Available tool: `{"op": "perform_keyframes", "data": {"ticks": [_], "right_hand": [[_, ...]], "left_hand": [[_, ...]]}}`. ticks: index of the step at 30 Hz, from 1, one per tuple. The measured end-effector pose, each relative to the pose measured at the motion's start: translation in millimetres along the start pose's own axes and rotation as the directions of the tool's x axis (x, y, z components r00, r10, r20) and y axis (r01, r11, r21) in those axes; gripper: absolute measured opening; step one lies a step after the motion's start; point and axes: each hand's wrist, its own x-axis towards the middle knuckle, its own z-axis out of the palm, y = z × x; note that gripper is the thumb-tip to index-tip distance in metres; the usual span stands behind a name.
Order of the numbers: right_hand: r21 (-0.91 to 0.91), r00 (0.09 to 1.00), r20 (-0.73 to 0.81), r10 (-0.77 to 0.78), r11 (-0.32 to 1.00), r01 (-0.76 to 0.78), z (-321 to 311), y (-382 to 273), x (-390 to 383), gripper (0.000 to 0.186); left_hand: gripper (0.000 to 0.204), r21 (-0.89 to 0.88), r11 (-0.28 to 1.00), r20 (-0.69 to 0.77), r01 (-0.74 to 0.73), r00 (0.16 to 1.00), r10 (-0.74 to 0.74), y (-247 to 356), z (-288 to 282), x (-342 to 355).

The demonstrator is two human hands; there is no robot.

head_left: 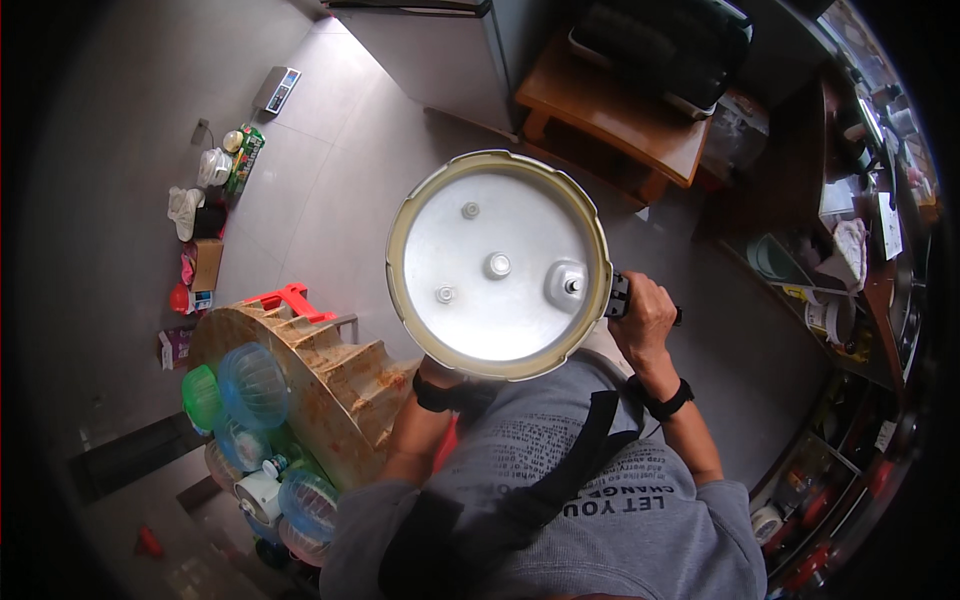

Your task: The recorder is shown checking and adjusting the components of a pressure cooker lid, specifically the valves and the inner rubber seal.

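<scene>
A round metal pressure cooker lid (490,310) is held up in front of me, its silvery inner face toward my view. A yellowish sealing ring (400,300) runs around its rim. Several small metal fittings stand on the inner face. My right hand (648,315) is closed around the black handle (619,296) at the lid's right side. Below the lid's lower left edge, only a bit of my left hand (441,373) shows above a black wristband. The lid hides its fingers, so whether they grip it cannot be seen.
At lower left stands a large wooden piece (320,370) with a jagged stepped side, beside clear coloured plastic domes (253,385). A wooden stand (610,110) carries a dark appliance (665,50) at the back. Cluttered shelves (790,270) line the right; boxes (207,262) sit along the left wall.
</scene>
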Motion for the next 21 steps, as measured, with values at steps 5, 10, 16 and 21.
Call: {"op": "perform_keyframes", "data": {"ticks": [5,10,16,21], "right_hand": [[0.050,0.991,0.136,-0.010,0.999,0.004,-4.7,0.1,-13.6,0.036],[0.151,0.817,0.577,0.022,0.980,-0.133,-27.5,-8.6,-7.8,0.047],[0.191,0.549,0.831,-0.092,0.974,-0.126,-51.7,-5.1,2.7,0.048],[0.157,0.349,0.932,-0.101,0.978,-0.135,-61.2,-6.2,14.6,0.049]], "left_hand": [[0.050,-0.008,1.000,-0.008,-0.005,1.000,0.005,2.4,-1.6,-1.1],[0.051,-0.012,1.000,-0.003,0.003,1.000,-0.004,1.8,-3.8,-0.9],[0.051,-0.036,0.999,0.011,0.030,0.999,-0.030,-1.4,-1.8,-8.1],[0.052,-0.046,0.998,0.027,0.045,0.999,-0.044,-4.5,-2.2,-17.8]]}}
